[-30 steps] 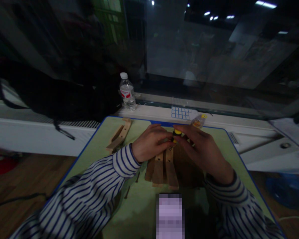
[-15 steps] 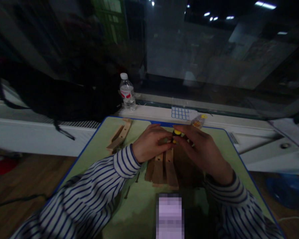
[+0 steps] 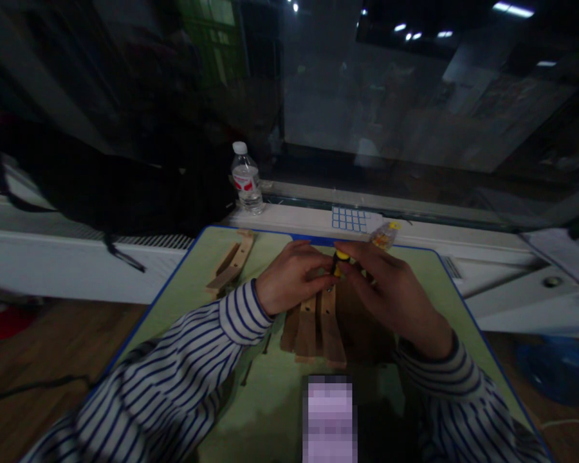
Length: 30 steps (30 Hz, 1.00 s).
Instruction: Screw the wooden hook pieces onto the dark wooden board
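My right hand (image 3: 393, 292) pinches the top of a short screwdriver (image 3: 342, 256) with a yellow and black handle between thumb and fingers. The handle stands roughly upright over two pale wooden pieces (image 3: 307, 328) lying side by side, with holes in them. From the other side, my left hand (image 3: 296, 276) has its thumb and forefinger closed around the lower part of the screwdriver, above the wood. The tip and the far ends of the wooden pieces are hidden by my fingers. Two long screws (image 3: 246, 373) lie left of the wood.
More joined wooden pieces (image 3: 234, 262) lie at the table's back left. A phone-like object (image 3: 329, 418), blurred out, is at the near edge. Behind the table (image 3: 188, 283) stand a water bottle (image 3: 247, 183), a small plastic bag (image 3: 383, 236) and a black bag (image 3: 174, 193).
The screwdriver handle has turned or tilted very slightly in my fingers. Both hands stay in the same place, and the wooden pieces have not moved.
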Each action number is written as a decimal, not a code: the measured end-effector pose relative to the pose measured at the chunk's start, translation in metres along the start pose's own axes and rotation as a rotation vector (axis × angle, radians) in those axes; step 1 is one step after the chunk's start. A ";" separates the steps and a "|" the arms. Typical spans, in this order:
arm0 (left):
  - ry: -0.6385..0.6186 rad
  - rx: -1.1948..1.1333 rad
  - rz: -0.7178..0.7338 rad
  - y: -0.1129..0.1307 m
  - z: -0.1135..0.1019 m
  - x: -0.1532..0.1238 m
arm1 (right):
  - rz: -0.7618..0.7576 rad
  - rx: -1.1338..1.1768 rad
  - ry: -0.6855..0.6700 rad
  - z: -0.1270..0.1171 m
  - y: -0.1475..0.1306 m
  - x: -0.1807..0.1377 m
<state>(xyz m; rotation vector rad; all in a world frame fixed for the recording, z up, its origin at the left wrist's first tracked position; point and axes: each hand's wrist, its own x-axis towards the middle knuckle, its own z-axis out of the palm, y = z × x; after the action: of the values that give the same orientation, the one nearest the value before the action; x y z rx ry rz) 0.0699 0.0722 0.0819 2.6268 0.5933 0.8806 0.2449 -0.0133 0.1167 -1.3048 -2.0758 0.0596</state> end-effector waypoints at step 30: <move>-0.059 -0.007 0.020 0.001 -0.002 0.001 | 0.047 -0.016 -0.010 0.002 0.001 0.000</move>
<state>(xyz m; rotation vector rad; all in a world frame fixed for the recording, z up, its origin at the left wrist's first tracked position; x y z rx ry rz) 0.0697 0.0722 0.0836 2.6466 0.5484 0.8071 0.2448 -0.0117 0.1150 -1.3651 -2.0580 0.0702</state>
